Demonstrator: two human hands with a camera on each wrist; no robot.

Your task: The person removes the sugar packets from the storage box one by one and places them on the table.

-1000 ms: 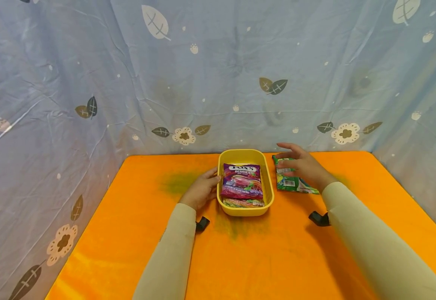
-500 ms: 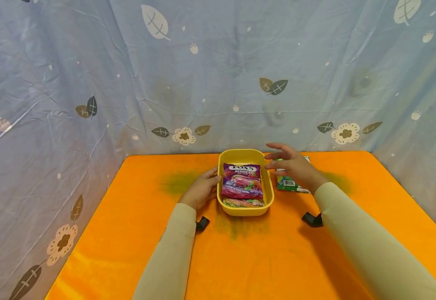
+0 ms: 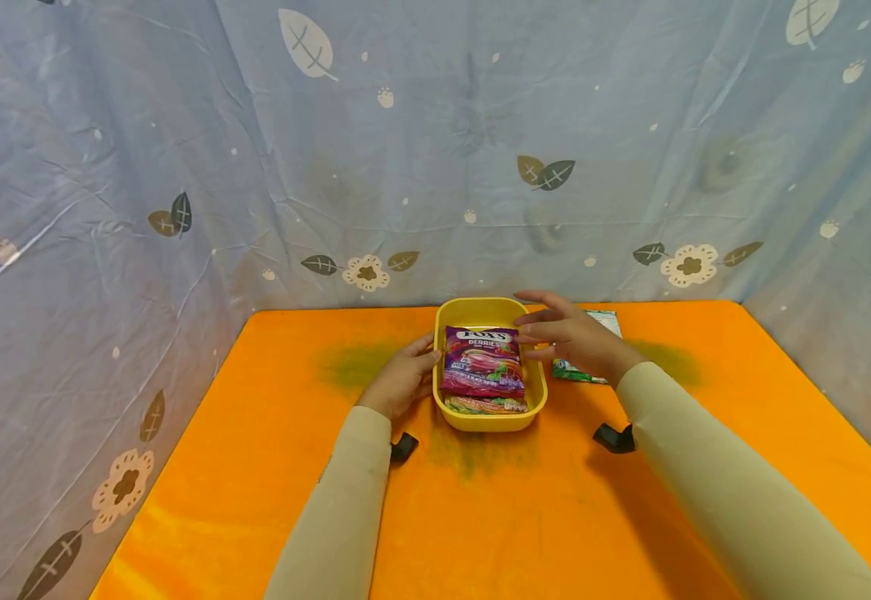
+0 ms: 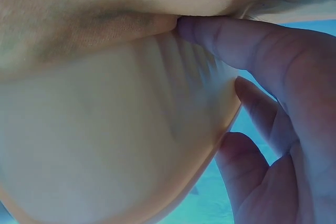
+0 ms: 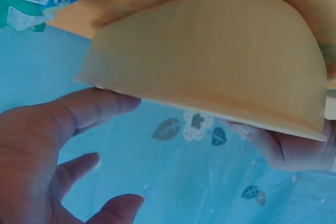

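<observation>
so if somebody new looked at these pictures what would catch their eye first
Probably the purple packet marked FOX'S Berries, lying in the yellow tray on the bright orange tabletop. Next, the left hand at the tray's left side and the right hand over its right rim. Beyond that rim, a green packet lies partly hidden by the right hand.

The tub (image 3: 489,423) looks smooth plastic, the purple packet (image 3: 483,368) glossy, the curtain (image 3: 420,108) creased cloth.

Tub (image 3: 489,423) on table (image 3: 495,517), upper packet (image 3: 483,367) on lower packet (image 3: 486,407) inside, left hand (image 3: 399,379) at its left side, right hand (image 3: 573,335) over right rim, third packet (image 3: 576,373) farther right, curtain (image 3: 435,125) behind.
</observation>
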